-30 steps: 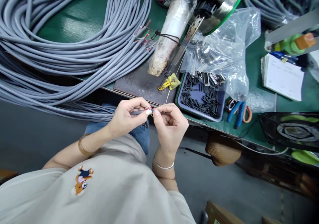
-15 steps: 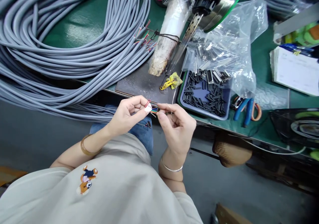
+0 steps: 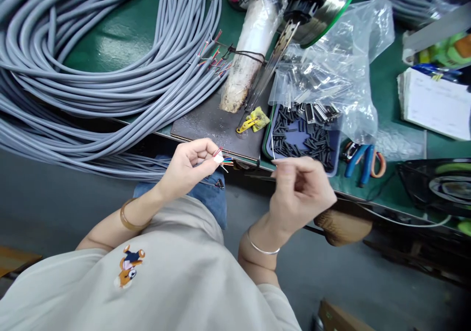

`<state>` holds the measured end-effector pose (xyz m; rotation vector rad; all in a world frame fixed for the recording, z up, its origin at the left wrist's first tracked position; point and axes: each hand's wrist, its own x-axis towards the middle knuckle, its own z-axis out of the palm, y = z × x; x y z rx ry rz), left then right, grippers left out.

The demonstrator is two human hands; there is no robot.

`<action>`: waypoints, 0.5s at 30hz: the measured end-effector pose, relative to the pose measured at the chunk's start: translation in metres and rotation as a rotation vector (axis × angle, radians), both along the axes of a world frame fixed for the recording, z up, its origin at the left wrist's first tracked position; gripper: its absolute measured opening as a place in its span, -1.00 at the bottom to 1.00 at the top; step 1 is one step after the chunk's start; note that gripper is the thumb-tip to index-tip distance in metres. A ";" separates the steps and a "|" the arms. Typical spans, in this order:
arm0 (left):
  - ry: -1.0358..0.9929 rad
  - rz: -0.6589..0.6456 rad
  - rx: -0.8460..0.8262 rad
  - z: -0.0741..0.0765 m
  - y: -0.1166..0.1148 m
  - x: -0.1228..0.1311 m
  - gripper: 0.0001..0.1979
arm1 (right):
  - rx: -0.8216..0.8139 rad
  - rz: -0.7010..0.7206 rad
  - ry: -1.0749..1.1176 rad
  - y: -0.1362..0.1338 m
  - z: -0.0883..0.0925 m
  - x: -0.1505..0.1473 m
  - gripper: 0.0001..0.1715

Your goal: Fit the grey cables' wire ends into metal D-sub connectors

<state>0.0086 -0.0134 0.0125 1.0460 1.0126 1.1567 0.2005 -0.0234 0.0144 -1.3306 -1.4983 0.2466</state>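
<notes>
My left hand (image 3: 191, 166) is closed in a pinch around the end of a multi-core cable. Its thin coloured wires (image 3: 228, 162), blue, green, orange and white, fan out past the fingertips, and red ones stick up above the thumb. To the right, my right hand (image 3: 300, 188) is closed at the bench edge, thumb against forefinger, on a thin silvery strand of solder wire (image 3: 273, 147) that rises in front of the bin. A small black connector (image 3: 220, 183) hangs over my lap below the left hand.
Grey cables (image 3: 121, 90) cover the left of the green bench. A blue bin (image 3: 270, 149) holds black sleeves beside blue-handled pliers (image 3: 364, 166). Above stand a white wrapped tube (image 3: 248, 51), a slim metal rod (image 3: 263, 78), a wire spool (image 3: 329, 14) and a plastic bag (image 3: 364, 61).
My right hand has moved right, away from the coloured wires, and the thin strand has shifted with it. My left hand stays almost in place with its grip kept.
</notes>
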 end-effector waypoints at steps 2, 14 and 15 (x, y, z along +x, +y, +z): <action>-0.011 -0.012 -0.029 0.001 0.001 -0.001 -0.81 | 0.047 0.154 -0.108 -0.002 0.000 -0.001 -0.96; -0.020 -0.004 -0.013 -0.004 -0.002 0.001 -0.75 | 0.296 0.160 -0.164 -0.002 -0.010 -0.005 -0.87; -0.042 -0.007 -0.022 -0.005 -0.003 0.001 -0.75 | 0.335 0.103 -0.074 -0.004 -0.010 -0.003 -0.91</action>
